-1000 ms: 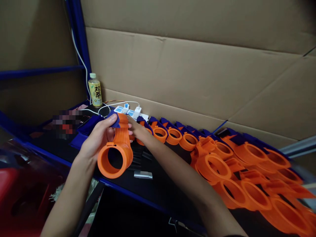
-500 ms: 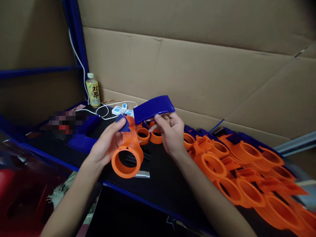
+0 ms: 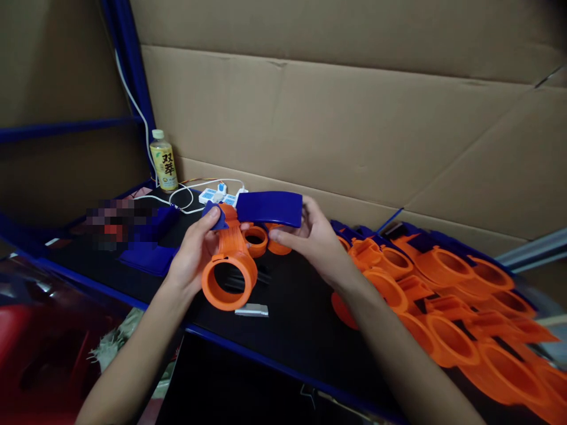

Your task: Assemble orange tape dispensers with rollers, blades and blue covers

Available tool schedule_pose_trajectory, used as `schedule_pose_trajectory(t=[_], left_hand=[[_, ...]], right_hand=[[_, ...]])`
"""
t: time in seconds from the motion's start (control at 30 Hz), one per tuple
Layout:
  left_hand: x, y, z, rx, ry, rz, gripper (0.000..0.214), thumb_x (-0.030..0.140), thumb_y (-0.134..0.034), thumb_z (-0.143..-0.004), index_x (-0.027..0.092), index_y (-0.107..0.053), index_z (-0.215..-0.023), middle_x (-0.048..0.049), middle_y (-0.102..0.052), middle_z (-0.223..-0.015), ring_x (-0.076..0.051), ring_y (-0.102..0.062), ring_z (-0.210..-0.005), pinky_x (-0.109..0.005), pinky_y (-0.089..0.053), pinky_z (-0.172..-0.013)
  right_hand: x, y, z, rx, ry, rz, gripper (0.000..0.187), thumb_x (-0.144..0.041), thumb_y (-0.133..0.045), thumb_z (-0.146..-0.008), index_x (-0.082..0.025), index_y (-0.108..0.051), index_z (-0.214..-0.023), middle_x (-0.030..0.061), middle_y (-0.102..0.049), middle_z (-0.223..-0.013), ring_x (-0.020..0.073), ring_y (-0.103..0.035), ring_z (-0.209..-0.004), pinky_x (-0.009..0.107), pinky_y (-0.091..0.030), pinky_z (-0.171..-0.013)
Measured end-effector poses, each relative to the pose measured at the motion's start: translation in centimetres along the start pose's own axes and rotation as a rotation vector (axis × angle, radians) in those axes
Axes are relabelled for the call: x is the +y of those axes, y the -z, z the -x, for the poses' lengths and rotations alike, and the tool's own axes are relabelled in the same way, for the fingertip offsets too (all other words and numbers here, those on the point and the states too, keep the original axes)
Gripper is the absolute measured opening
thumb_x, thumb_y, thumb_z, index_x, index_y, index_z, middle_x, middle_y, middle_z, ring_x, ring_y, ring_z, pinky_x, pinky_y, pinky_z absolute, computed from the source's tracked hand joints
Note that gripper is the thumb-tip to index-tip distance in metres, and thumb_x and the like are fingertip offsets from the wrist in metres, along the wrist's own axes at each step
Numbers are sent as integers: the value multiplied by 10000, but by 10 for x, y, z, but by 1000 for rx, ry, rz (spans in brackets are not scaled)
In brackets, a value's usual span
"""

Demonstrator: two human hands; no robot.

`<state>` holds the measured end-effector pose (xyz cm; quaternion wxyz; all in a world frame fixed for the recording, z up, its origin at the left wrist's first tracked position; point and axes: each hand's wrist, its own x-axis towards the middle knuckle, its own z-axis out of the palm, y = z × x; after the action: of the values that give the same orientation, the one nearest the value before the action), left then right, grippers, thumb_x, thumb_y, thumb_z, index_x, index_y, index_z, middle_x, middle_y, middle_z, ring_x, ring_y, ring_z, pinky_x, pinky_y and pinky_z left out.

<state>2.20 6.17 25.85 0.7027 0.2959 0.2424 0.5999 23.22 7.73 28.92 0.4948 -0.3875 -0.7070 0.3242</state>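
Observation:
My left hand [image 3: 195, 248] grips an orange plastic tape dispenser [image 3: 233, 245], its round ring hanging down toward me. The left thumb presses on a small dark blue piece [image 3: 215, 215] at the dispenser's top. A wide, glossy blue plastic strip [image 3: 270, 209] lies across the top, slightly bowed. My right hand [image 3: 312, 233] is closed on the strip's right end, thumb below and fingers mostly hidden behind it. The strip's left end meets the dispenser's top; whether the two are joined cannot be told.
Many orange dispensers [image 3: 452, 339] with blue parts are heaped at the right. Orange rings [image 3: 256, 241] stand behind my hands. A silvery blade-like piece [image 3: 251, 310] lies on the black table [image 3: 301, 330]. A power strip [image 3: 212, 196], drink bottle [image 3: 163, 162] and blue pieces [image 3: 148, 261] are at the left.
My right hand has lowered the blue strip's right end, so it lies flatter and closer to the dispenser. The left hand keeps its hold and has risen slightly.

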Motion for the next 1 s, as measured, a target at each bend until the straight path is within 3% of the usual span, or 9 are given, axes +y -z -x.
schedule_pose_trajectory(t=[0.07, 0.1, 0.17, 0.23, 0.37, 0.47, 0.6, 0.8, 1.0], left_hand=[[-3, 0, -1, 18, -71, -62, 435, 466, -798, -789, 137, -734, -1066, -122, -807, -893, -327, -785, -859, -428, -638, -794], [-5, 1, -2, 9, -98, -88, 411, 441, -812, -782, 139, -743, -1053, -117, -807, -884, -327, -785, -853, -420, -638, -781], [-8, 1, -2, -28, -122, -129, 362, 403, -817, -787, 147, -757, -1036, -108, -808, -877, -321, -783, -836, -402, -638, -748], [-10, 0, -1, -55, -118, -154, 343, 390, -810, -799, 145, -762, -1035, -108, -808, -884, -310, -781, -816, -383, -636, -709], [-7, -2, 1, -35, -52, -99, 392, 413, -797, -807, 136, -742, -1078, -113, -807, -934, -291, -777, -838, -362, -633, -709], [-2, 0, -2, 20, -61, -28, 405, 433, -790, -809, 143, -720, -1083, -103, -802, -968, -269, -774, -863, -356, -628, -759], [-4, 3, -7, 19, -125, -26, 356, 408, -800, -811, 160, -720, -1054, -63, -796, -914, -235, -770, -835, -334, -617, -785], [-14, -5, -2, -61, -189, -64, 312, 353, -799, -829, 177, -734, -1078, -76, -791, -1043, -270, -754, -983, -362, -604, -869], [-15, -6, -2, -52, -208, -45, 294, 356, -801, -828, 193, -730, -1062, -73, -787, -1052, -278, -739, -1035, -382, -593, -895]], right_hand=[[-5, 5, 1, 50, 136, 276, 975, -431, -855, -738, -281, -326, -1543, 137, -397, -1576, 322, -442, -1421, 531, -445, -1126], [-7, 6, 1, 37, 206, 422, 1007, -432, -850, -746, -300, -292, -1574, 126, -340, -1612, 340, -361, -1473, 565, -387, -1165], [-8, 6, 3, -54, 301, 649, 868, -416, -786, -829, -336, -344, -1572, 97, -387, -1589, 347, -341, -1476, 599, -332, -1188], [-7, 4, 5, -130, 331, 734, 645, -388, -684, -924, -352, -451, -1524, 85, -514, -1490, 328, -455, -1379, 588, -380, -1149], [-2, 4, 2, -114, 318, 683, 522, -378, -610, -980, -325, -520, -1492, 78, -614, -1398, 292, -559, -1237, 533, -459, -1074], [-5, 5, 2, -82, 293, 547, 469, -363, -582, -1004, -332, -543, -1470, 38, -630, -1407, 252, -576, -1256, 482, -452, -1097], [-14, -3, 8, -171, 245, 400, 447, -345, -495, -1050, -357, -499, -1497, 3, -601, -1457, 216, -557, -1316, 459, -418, -1142], [-16, -17, 17, -195, 245, 424, 461, -363, -492, -1048, -344, -485, -1509, 37, -616, -1405, 215, -567, -1290, 455, -422, -1136], [-13, -16, 19, -178, 272, 477, 476, -362, -499, -1044, -346, -471, -1519, 56, -608, -1386, 223, -569, -1274, 465, -436, -1118]])
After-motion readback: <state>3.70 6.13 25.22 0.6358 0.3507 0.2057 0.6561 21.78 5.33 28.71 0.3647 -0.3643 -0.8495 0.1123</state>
